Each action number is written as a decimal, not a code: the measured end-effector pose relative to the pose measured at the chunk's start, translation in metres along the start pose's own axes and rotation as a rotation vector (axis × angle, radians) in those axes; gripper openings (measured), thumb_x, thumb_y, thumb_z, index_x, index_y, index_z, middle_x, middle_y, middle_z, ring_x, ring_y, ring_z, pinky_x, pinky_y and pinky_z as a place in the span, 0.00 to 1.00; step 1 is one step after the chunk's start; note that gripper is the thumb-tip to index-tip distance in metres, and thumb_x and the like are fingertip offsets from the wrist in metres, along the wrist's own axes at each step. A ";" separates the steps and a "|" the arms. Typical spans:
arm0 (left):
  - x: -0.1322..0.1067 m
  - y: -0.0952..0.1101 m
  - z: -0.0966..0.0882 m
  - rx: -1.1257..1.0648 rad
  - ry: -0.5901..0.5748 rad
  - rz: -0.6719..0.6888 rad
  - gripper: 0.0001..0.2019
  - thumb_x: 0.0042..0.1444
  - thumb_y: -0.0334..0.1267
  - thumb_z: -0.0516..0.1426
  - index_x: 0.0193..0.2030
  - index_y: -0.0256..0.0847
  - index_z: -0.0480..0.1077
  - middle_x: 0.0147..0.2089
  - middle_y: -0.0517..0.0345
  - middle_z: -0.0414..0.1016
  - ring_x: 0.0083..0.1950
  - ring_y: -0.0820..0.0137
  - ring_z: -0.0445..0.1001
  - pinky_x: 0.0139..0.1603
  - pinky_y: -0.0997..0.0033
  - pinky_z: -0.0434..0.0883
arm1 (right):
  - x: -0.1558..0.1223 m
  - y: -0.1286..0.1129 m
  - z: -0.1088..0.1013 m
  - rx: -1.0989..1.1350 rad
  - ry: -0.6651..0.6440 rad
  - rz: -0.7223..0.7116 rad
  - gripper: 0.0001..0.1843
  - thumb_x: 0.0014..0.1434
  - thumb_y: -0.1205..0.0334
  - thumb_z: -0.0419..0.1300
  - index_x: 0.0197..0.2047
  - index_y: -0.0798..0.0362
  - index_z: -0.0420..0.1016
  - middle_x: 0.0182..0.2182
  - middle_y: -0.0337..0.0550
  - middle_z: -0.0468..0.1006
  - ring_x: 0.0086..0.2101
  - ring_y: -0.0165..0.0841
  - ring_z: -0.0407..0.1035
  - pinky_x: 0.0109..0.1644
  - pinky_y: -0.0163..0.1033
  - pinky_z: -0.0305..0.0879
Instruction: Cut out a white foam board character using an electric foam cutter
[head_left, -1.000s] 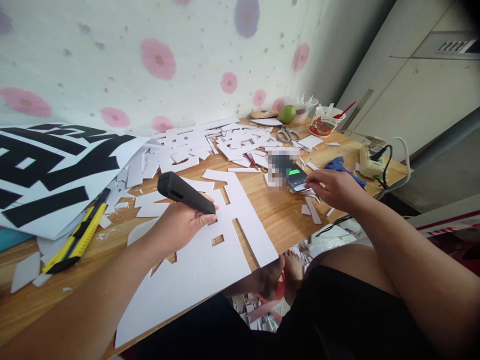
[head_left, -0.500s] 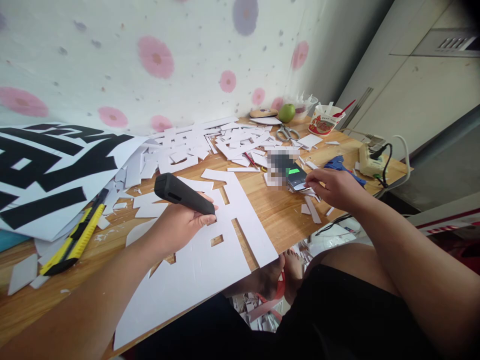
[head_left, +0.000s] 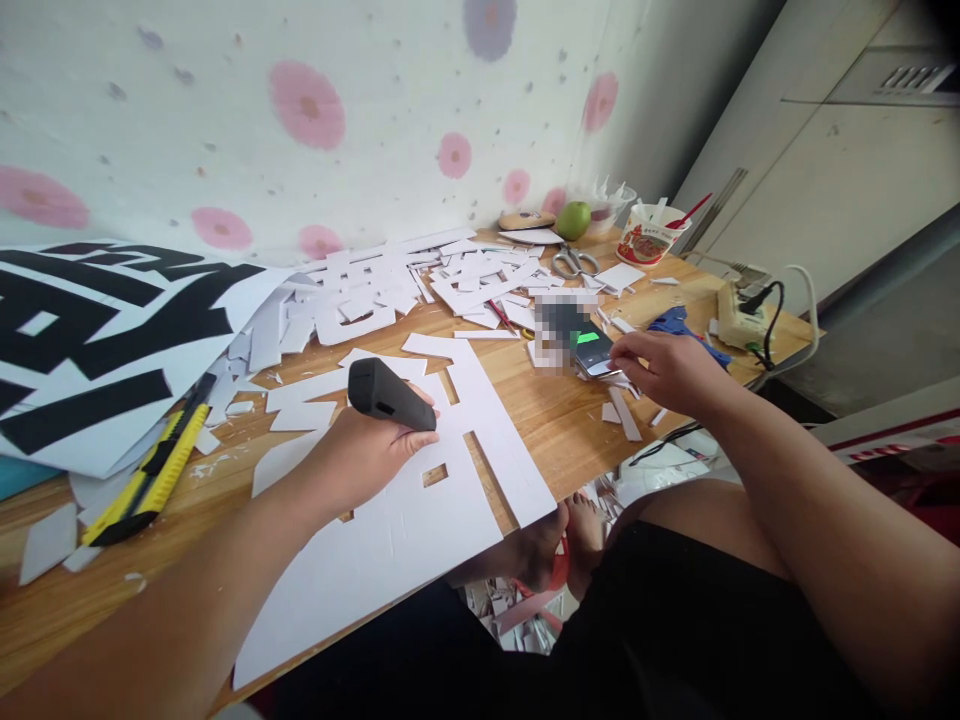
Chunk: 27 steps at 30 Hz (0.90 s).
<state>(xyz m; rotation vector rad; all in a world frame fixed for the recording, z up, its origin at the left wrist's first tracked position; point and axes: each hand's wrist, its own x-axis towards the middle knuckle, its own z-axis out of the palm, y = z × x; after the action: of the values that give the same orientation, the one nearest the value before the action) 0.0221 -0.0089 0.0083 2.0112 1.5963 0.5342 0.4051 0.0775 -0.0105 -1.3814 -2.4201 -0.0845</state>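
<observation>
My left hand (head_left: pixel 360 458) is wrapped round a thick black handheld tool (head_left: pixel 391 394), tilted with its butt up and to the left. Its lower end is hidden by my fingers, so its kind does not show. That hand is over a white foam-board sheet (head_left: pixel 322 600) with several cut-out slots and holes, at the table's front edge. My right hand (head_left: pixel 667 368) has curled fingers at the lower end of a smartphone (head_left: pixel 594 350) with a lit green patch. Whether those fingers grip the phone or only touch it, I cannot tell.
A yellow utility knife (head_left: pixel 154 470) lies at left beside paper printed with black shapes (head_left: pixel 105 330). White offcuts (head_left: pixel 360 290) cover the back. Scissors (head_left: pixel 575 262), a green apple (head_left: pixel 574 220), a paper tub (head_left: pixel 646 236) and a power strip (head_left: pixel 741 318) stand farther right.
The butt of the black tool has swung to the right and slightly down, with my left hand turning along. My right hand stays by the phone. The view has shifted very slightly.
</observation>
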 end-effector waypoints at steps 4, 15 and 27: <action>0.000 -0.006 -0.001 -0.055 -0.007 0.003 0.13 0.58 0.50 0.56 0.43 0.47 0.74 0.50 0.55 0.78 0.55 0.53 0.74 0.60 0.50 0.68 | 0.000 -0.001 0.001 -0.017 0.016 -0.017 0.11 0.62 0.61 0.52 0.35 0.50 0.75 0.30 0.45 0.81 0.32 0.38 0.74 0.36 0.40 0.65; 0.002 -0.011 -0.001 -0.129 0.015 0.002 0.14 0.57 0.51 0.58 0.43 0.48 0.75 0.50 0.55 0.80 0.56 0.54 0.75 0.61 0.50 0.69 | 0.000 -0.002 -0.001 0.014 0.015 -0.016 0.11 0.62 0.63 0.53 0.35 0.50 0.76 0.31 0.47 0.82 0.32 0.39 0.75 0.38 0.41 0.67; 0.000 -0.011 0.000 -0.093 0.017 0.008 0.15 0.58 0.52 0.56 0.44 0.48 0.75 0.51 0.54 0.79 0.57 0.52 0.74 0.59 0.50 0.69 | 0.000 -0.003 -0.002 0.014 0.011 -0.018 0.10 0.62 0.62 0.53 0.35 0.50 0.76 0.31 0.47 0.82 0.31 0.39 0.74 0.37 0.41 0.66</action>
<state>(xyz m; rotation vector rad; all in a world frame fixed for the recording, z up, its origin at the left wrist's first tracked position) 0.0135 -0.0068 0.0020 1.9498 1.5451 0.6181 0.4032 0.0754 -0.0082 -1.3493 -2.4197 -0.0793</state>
